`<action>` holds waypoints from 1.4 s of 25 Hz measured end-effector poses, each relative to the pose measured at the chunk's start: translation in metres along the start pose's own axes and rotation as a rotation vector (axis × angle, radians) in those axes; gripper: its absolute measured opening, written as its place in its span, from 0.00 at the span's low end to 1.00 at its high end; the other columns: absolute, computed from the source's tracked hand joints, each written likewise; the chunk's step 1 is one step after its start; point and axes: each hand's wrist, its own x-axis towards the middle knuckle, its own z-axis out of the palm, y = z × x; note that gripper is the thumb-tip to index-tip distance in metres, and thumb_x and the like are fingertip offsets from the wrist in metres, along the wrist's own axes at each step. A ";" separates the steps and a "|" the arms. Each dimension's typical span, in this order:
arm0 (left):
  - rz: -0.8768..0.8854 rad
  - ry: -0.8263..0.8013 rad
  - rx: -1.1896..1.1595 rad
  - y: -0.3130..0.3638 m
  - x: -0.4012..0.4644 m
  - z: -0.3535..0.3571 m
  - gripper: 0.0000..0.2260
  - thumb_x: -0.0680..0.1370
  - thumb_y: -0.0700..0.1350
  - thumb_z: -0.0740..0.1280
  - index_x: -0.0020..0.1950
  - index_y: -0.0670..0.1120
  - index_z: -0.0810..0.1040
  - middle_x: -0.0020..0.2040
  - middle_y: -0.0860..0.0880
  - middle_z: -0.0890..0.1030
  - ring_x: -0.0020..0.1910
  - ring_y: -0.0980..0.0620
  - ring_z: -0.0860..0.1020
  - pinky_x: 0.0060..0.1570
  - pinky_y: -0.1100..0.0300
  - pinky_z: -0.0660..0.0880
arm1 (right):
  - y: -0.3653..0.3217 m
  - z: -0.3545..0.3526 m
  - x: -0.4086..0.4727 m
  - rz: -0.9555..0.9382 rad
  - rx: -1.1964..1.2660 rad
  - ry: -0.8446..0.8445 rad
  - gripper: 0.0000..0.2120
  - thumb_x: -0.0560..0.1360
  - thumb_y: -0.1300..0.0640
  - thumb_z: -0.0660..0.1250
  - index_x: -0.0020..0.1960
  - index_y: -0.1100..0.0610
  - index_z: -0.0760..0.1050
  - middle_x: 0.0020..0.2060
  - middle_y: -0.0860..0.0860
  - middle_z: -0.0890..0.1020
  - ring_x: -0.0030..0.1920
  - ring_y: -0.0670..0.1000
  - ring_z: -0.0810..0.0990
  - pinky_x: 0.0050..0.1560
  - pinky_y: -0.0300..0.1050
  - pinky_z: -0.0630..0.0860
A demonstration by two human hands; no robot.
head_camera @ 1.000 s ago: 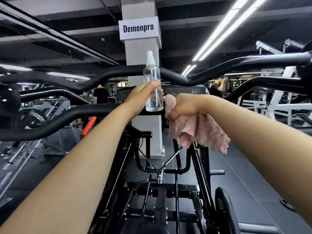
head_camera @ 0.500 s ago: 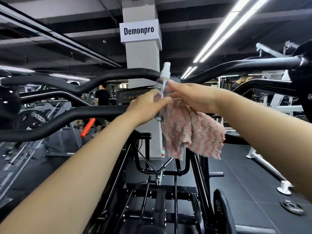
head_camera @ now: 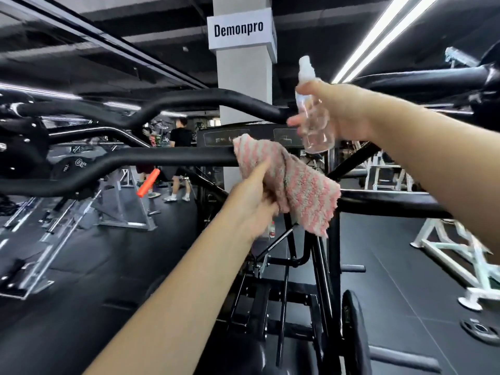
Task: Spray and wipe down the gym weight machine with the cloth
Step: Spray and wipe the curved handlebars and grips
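At the far left, black curved bars (head_camera: 81, 182) of the weight machine sweep across the view, with weight plates (head_camera: 73, 166) behind them and grey metal frames (head_camera: 121, 212) standing on the dark floor (head_camera: 108, 266). An orange grip (head_camera: 148, 182) juts out at a slant just below the lower bar. Beyond it, a person in a black shirt (head_camera: 180, 136) stands with their back turned, well away from the machine.

Near the middle, the left hand (head_camera: 251, 204) reaches forward and grasps the cloth (head_camera: 292, 180), fingers curled round its lower left part. The cloth is pink and white striped, bunched, and lies against the lower bar where that bar crosses the centre; its loose corner hangs down to the right. Behind rises a grey pillar (head_camera: 243, 77) carrying a white sign (head_camera: 239, 29) that reads "Demonpro". A small bottle (head_camera: 272, 230) stands on the floor by the pillar's foot, partly hidden by the hand.

Right of the cloth and higher, the right hand (head_camera: 343, 112) grips a clear spray bottle (head_camera: 313, 125) upright, fingers wrapped round its body and its white nozzle (head_camera: 305, 67) sticking up above the hand. The bottle is held in the air just above the cloth, apart from it, in front of the upper bar (head_camera: 216, 100).

Below, the machine's black frame (head_camera: 284, 307) drops toward a padded seat edge (head_camera: 354, 334). Further right, white frames (head_camera: 460, 253) stand on the floor, and a weight plate (head_camera: 480, 328) lies flat. Bright strip lights (head_camera: 378, 31) run along the ceiling.
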 end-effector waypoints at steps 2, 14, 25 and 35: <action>-0.010 -0.032 -0.054 0.009 0.017 0.017 0.21 0.77 0.55 0.64 0.64 0.42 0.73 0.55 0.42 0.80 0.51 0.45 0.79 0.52 0.48 0.75 | 0.009 -0.007 -0.007 0.026 -0.219 -0.288 0.12 0.80 0.49 0.57 0.56 0.56 0.70 0.44 0.52 0.83 0.48 0.56 0.80 0.46 0.50 0.81; 0.414 0.051 -0.433 -0.015 0.072 0.022 0.25 0.77 0.62 0.57 0.54 0.41 0.78 0.47 0.41 0.83 0.46 0.45 0.82 0.49 0.52 0.77 | 0.045 -0.005 -0.036 0.029 -0.249 -0.521 0.15 0.79 0.47 0.57 0.60 0.54 0.72 0.65 0.59 0.75 0.65 0.60 0.73 0.68 0.62 0.65; 0.466 0.736 -0.003 -0.046 0.062 0.060 0.15 0.79 0.52 0.62 0.58 0.42 0.72 0.52 0.48 0.79 0.51 0.46 0.79 0.55 0.53 0.75 | 0.043 -0.047 -0.054 0.162 -0.170 -0.531 0.19 0.79 0.45 0.51 0.46 0.54 0.75 0.38 0.48 0.83 0.38 0.46 0.82 0.41 0.41 0.74; 0.321 0.366 -0.235 -0.045 0.055 0.059 0.19 0.73 0.54 0.70 0.58 0.46 0.74 0.48 0.48 0.80 0.46 0.48 0.81 0.49 0.49 0.79 | 0.067 -0.116 -0.060 0.237 -0.334 -0.328 0.17 0.75 0.41 0.55 0.55 0.52 0.70 0.49 0.49 0.85 0.49 0.49 0.83 0.43 0.43 0.75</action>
